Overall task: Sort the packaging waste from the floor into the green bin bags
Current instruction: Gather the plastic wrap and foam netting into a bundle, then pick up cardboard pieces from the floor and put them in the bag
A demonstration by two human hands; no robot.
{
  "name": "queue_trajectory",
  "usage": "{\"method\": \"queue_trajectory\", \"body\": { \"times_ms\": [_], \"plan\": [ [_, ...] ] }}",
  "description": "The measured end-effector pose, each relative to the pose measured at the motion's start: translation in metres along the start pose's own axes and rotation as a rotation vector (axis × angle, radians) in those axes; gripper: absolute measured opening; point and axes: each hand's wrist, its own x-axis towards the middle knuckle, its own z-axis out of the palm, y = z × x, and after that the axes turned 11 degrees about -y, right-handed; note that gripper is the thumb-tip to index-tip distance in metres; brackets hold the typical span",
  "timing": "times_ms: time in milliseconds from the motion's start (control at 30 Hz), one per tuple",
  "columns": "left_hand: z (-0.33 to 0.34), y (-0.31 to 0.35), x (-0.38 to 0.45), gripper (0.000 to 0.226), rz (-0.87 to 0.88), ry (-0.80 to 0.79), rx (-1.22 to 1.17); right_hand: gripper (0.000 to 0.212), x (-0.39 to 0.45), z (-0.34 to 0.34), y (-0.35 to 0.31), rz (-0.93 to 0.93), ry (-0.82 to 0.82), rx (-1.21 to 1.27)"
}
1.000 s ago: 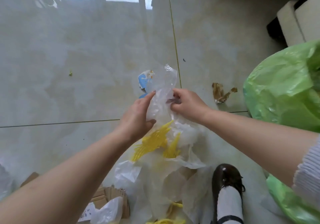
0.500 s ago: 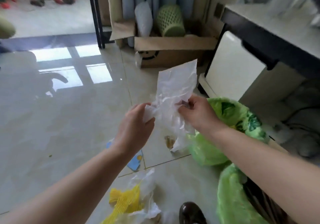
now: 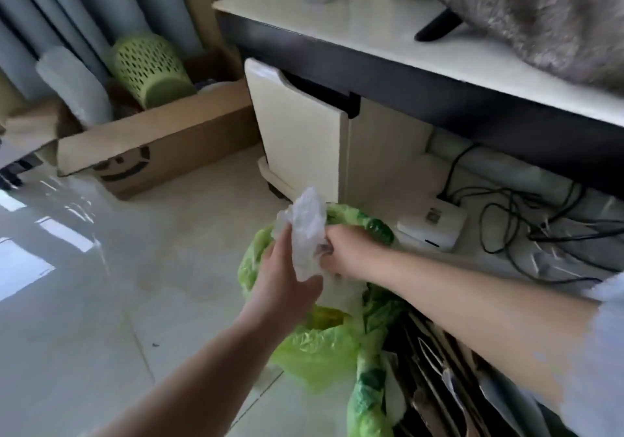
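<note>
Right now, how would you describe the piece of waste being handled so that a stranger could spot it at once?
Find the white-topped dark desk at the right, then the open green plastic bin bag on the floor before its cream cabinet. Above the bag's mouth, the left hand and right hand grip a crumpled clear plastic wrapper: the only colourless, see-through item among the green.

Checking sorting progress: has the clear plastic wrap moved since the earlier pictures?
Yes. The clear plastic wrap, held by both hands, went from the floor pile to above the green bin bag's mouth.
</note>
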Motion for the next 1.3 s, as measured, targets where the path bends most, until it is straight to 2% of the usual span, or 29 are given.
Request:
{"method": "queue_trajectory", "body": {
  "times_ms": [67, 167, 367, 467, 600, 700, 767, 933, 1133, 1300],
  "plan": [
    [0.018, -0.011, 0.009, 0.082, -0.056, -0.121, 0.107, 0.015, 0.012, 0.011, 0.008, 0.094, -0.198, -0.253],
    [0.033, -0.014, 0.030, 0.076, -0.108, -0.233, 0.184, 0.033, 0.026, 0.014, 0.012, 0.068, -0.314, -0.525],
    [0.025, -0.003, 0.042, 0.080, -0.107, -0.165, 0.070, 0.035, 0.026, -0.013, 0.016, 0.031, -0.372, -0.686],
    [0.011, 0.002, 0.022, 0.078, -0.019, -0.100, 0.046, 0.024, 0.013, -0.030, 0.013, -0.021, -0.315, -0.602],
    [-0.016, -0.001, -0.020, 0.065, 0.060, -0.048, -0.251, 0.050, -0.020, -0.054, -0.006, -0.078, -0.086, -0.570],
    [-0.041, -0.023, -0.059, 0.052, 0.045, 0.084, -0.375, 0.071, -0.044, -0.050, -0.041, -0.148, -0.015, -0.473],
    [-0.063, -0.052, -0.084, 0.052, 0.014, 0.182, -0.403, 0.077, -0.055, -0.029, -0.074, -0.242, -0.043, -0.412],
    [-0.109, -0.162, -0.152, 0.045, -0.162, 0.334, -0.274, 0.072, -0.051, 0.069, -0.142, -0.357, -0.331, -0.441],
    [-0.114, -0.278, -0.216, 0.044, -0.430, 0.246, -0.143, 0.068, -0.011, 0.198, -0.164, -0.304, -0.579, -0.713],
    [-0.105, -0.343, -0.225, 0.050, -0.586, 0.051, 0.049, 0.055, 0.036, 0.260, -0.169, -0.194, -0.613, -0.924]
  ]
}}
